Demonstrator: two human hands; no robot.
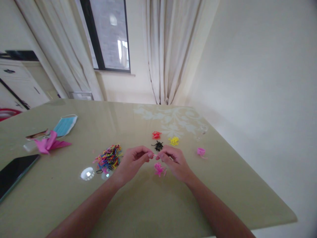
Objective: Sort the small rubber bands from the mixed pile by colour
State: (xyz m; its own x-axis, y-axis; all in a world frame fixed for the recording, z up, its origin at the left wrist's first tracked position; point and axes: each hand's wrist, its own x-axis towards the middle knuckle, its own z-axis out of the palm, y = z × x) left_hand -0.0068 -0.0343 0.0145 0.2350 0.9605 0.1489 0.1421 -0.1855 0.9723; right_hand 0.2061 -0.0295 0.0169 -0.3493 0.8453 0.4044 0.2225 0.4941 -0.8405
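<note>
2 hands meet above table (173,211): left hand (132,162) and right hand (173,160) both pinch 1 pink band (155,155) between fingertips. Piles: 1 mixed (109,158), 1 red (156,135), 1 black (158,145), 1 yellow (174,141), 1 pink (159,169).

Both bare forearms outstretched, left hand (133,162) and right hand (173,160) fingertip to fingertip, each grip pinched.

Mixed band heap (109,158) left of hands, three small piles behind (table (223,198) centre), mask (65,125) far left
</note>
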